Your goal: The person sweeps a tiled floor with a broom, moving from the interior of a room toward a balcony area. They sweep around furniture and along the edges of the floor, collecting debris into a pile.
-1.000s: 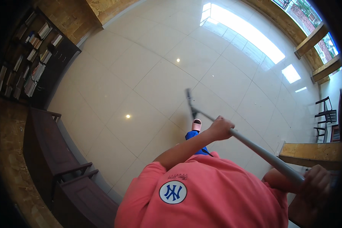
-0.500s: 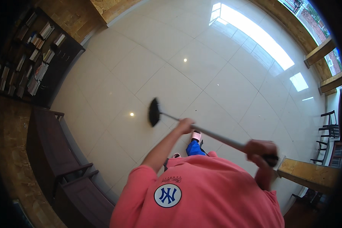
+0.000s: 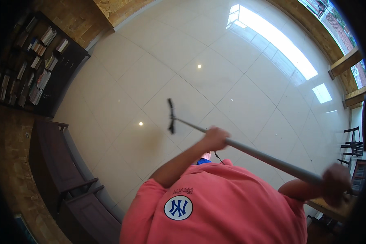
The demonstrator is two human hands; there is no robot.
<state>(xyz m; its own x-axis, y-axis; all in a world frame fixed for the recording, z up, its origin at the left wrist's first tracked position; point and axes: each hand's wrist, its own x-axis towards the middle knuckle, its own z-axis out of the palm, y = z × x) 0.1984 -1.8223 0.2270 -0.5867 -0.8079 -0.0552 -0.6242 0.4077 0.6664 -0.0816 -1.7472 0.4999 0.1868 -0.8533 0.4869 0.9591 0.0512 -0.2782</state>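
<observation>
Out toward the far right edge the right hand [image 3: 336, 185] is swinging, well beyond its spot of half a second ago, and it's taking the top end of the broom [image 3: 272, 160] with it! Left hand [image 3: 216, 138] is shifting a touch rightward as well, and down at the far end the dark broom head [image 3: 172, 115], showing a broad fan a moment back, is now presenting a thin, nearly upright strip. Both hands are gripping: the left is clamping its fingers around the shaft partway down, while the right is wrapping around the top end, smeared by motion near the dark rim. The broom is slanting across the front of the body, its head lying out ahead over the pale tiled floor [image 3: 158, 79]; whether the bristles are touching the tiles, this blurred view isn't really telling. Below the left forearm, a pink sandal [image 3: 206, 155] and a bit of blue trouser leg [image 3: 204, 161] are just peeking past the pink shirt [image 3: 236, 203]. Over on the left, a dark bookcase [image 3: 71, 73] is standing beyond two wooden benches [image 3: 63, 156], while dark chairs [image 3: 355, 147] are sitting along the right side.
</observation>
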